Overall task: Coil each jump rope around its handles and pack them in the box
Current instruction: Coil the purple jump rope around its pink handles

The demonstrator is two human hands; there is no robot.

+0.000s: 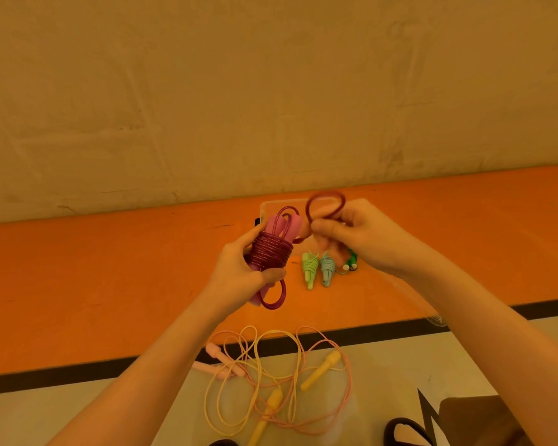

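My left hand [239, 272] grips a pair of pink handles wrapped in several turns of dark red rope [271, 254]. A loop of the same rope hangs below that hand. My right hand [358, 235] pinches the rope's free end, which forms a loop [325, 204] above my fingers. Behind my hands lies a clear plastic box [273, 209], mostly hidden. In it lie coiled ropes: a light green one [310, 270], a light blue one [327, 268] and a dark green one [351, 260]. On the floor near me lie a loose yellow rope [321, 370] and a loose pink rope [218, 357], tangled together.
An orange mat [110, 278] with a black front edge runs along a plain wall. Pale floor lies in front of it. Dark footwear [406, 432] and a brown object show at the bottom right.
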